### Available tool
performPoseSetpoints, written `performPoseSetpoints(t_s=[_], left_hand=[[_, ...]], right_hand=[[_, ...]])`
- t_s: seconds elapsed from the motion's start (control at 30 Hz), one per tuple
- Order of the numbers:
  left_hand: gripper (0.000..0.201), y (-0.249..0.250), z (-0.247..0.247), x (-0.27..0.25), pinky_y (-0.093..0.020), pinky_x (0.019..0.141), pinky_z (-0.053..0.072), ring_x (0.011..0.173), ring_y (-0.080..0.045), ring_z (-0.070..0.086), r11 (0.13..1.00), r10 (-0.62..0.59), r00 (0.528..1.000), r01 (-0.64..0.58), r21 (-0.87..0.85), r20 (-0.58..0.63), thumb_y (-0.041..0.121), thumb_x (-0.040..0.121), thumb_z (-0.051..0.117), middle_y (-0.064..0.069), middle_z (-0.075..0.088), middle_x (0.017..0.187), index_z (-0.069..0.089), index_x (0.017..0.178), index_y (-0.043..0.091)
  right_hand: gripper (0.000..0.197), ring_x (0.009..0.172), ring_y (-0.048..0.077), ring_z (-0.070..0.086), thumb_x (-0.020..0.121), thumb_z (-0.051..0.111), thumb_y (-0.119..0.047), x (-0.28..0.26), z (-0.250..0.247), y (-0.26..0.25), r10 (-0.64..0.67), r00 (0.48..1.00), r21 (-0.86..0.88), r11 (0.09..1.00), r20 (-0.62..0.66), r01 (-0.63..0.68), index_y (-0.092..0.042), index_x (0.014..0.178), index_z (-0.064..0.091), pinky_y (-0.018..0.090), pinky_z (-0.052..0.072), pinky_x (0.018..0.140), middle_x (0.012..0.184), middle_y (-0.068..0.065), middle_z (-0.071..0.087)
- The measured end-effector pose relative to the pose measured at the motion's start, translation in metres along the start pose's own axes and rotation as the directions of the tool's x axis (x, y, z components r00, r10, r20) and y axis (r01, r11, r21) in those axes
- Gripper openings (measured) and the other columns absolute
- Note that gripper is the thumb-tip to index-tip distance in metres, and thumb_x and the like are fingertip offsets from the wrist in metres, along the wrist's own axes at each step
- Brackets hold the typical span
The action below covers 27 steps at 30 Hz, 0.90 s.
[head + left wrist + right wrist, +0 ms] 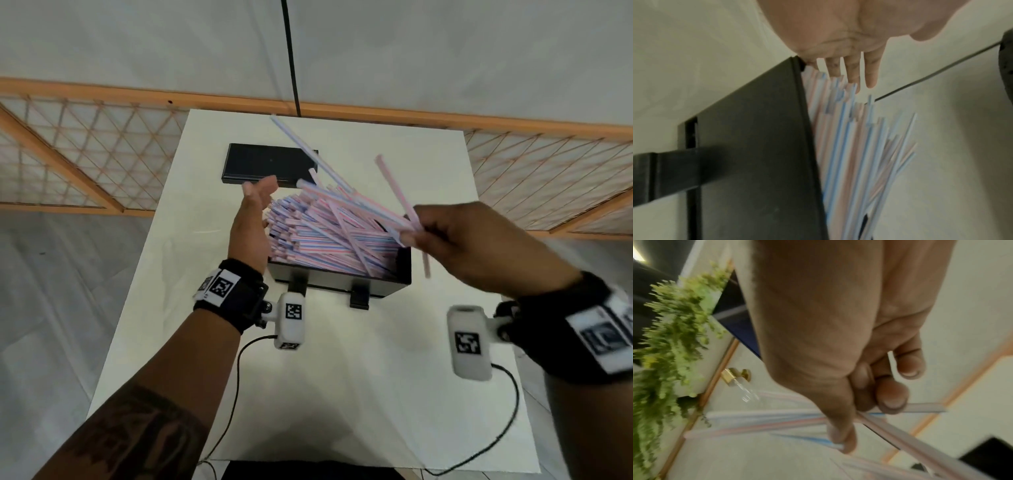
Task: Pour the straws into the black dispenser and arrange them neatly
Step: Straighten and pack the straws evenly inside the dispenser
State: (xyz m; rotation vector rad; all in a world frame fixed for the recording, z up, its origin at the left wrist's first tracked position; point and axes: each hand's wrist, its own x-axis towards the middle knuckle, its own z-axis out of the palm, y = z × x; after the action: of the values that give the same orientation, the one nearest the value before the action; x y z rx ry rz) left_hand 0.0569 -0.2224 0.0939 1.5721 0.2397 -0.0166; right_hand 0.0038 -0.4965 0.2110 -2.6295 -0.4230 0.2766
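A black dispenser (342, 284) stands mid-table, heaped with pink, blue and white striped straws (318, 236). My left hand (255, 212) stands flat with straight fingers against the left ends of the pile; in the left wrist view those fingers (871, 71) touch the straw ends (840, 91) beside the dispenser wall (756, 146). Above the dispenser's right end, my right hand (442, 236) grips a few loose straws (342, 185) that fan up and to the left. In the right wrist view the curled fingers (892, 395) pinch these straws (920, 446).
A flat black lid (267, 164) lies on the white table (342, 394) behind the dispenser. Two black cables (236, 383) trail across the table's near half. A wooden lattice screen (85, 161) runs behind the table. A green plant (670, 345) shows in the right wrist view.
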Motion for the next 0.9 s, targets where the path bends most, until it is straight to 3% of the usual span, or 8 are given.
performPoseSetpoints(t_s=[0.13,0.27,0.33,0.47,0.63,0.73,0.83,0.9], left_hand=[[0.073,0.011,-0.001,0.006,-0.045,0.114,0.034,0.127,-0.005,0.053,0.995,-0.02,0.999,0.016,-0.099,-0.04,0.067,0.096,0.007,0.015,0.063,0.132,0.06,0.132,0.032],[0.081,0.02,-0.003,0.002,-0.047,0.115,0.032,0.129,-0.004,0.051,0.99,0.02,0.999,-0.024,-0.141,-0.032,0.076,0.087,0.009,0.014,0.059,0.137,0.055,0.137,0.033],[0.089,0.024,-0.003,0.002,-0.042,0.113,0.033,0.131,-0.003,0.05,0.989,0.084,0.996,-0.085,-0.124,-0.015,0.092,0.076,0.024,0.014,0.055,0.14,0.049,0.139,0.034],[0.06,0.025,0.001,0.004,-0.046,0.114,0.038,0.129,-0.007,0.053,0.972,0.234,0.972,-0.234,-0.003,-0.009,0.058,0.089,0.044,0.013,0.057,0.134,0.04,0.141,0.028],[0.071,0.029,0.007,0.0,-0.025,0.096,0.049,0.112,-0.012,0.063,0.904,0.428,0.902,-0.427,0.025,-0.064,0.076,0.087,0.038,-0.003,0.065,0.123,0.051,0.129,0.019],[0.056,0.028,0.019,-0.005,-0.019,0.088,0.049,0.104,-0.009,0.064,0.897,0.435,0.895,-0.42,0.135,-0.101,0.062,0.096,0.039,0.002,0.067,0.111,0.057,0.121,0.015],[0.04,0.015,0.026,-0.01,-0.01,0.076,0.046,0.099,-0.009,0.063,0.912,0.391,0.907,-0.358,0.202,-0.157,0.051,0.099,0.039,0.006,0.066,0.105,0.057,0.11,0.017],[0.03,0.002,0.029,-0.012,-0.018,0.077,0.049,0.094,-0.009,0.062,0.913,0.367,0.911,-0.313,0.263,-0.19,0.047,0.101,0.038,0.009,0.065,0.102,0.055,0.103,0.023]], right_hand=[[0.019,0.06,0.002,0.049,0.101,0.058,-0.03,0.044,0.054,0.017,-0.02,0.999,0.112,0.994,0.048,0.014,-0.018,0.086,0.06,0.027,0.034,0.06,0.064,-0.007,0.055],[0.037,0.06,0.009,0.048,0.102,0.057,-0.03,0.054,0.099,0.03,0.022,0.998,0.116,0.993,0.054,-0.028,-0.028,0.068,0.041,0.033,0.033,0.06,0.06,-0.008,0.048],[0.04,0.063,0.02,0.048,0.101,0.057,-0.031,0.051,0.105,0.031,0.014,0.999,0.072,0.997,0.043,-0.017,-0.03,0.067,0.036,0.035,0.035,0.059,0.061,-0.008,0.047],[0.029,0.066,0.023,0.05,0.102,0.055,-0.035,0.054,0.098,0.033,0.001,0.999,0.053,0.999,0.048,-0.004,-0.026,0.077,0.044,0.038,0.041,0.061,0.064,-0.007,0.048],[0.027,0.065,0.02,0.051,0.099,0.057,-0.039,0.058,0.097,0.04,-0.009,0.995,0.027,1.0,0.097,0.006,-0.024,0.078,0.051,0.038,0.046,0.063,0.064,-0.007,0.052],[0.024,0.06,0.01,0.049,0.094,0.065,-0.042,0.053,0.101,0.037,0.018,0.999,0.044,0.999,0.046,-0.02,-0.031,0.08,0.049,0.032,0.04,0.06,0.062,-0.011,0.05],[0.024,0.059,-0.006,0.044,0.086,0.074,-0.047,0.045,0.107,0.033,0.077,0.996,0.085,0.994,-0.052,-0.073,-0.03,0.101,0.064,0.027,0.037,0.062,0.06,-0.018,0.046],[0.032,0.058,-0.004,0.046,0.083,0.077,-0.049,0.04,0.112,0.03,0.117,0.988,0.12,0.987,-0.1,-0.105,-0.03,0.106,0.065,0.028,0.04,0.061,0.059,-0.015,0.047]])
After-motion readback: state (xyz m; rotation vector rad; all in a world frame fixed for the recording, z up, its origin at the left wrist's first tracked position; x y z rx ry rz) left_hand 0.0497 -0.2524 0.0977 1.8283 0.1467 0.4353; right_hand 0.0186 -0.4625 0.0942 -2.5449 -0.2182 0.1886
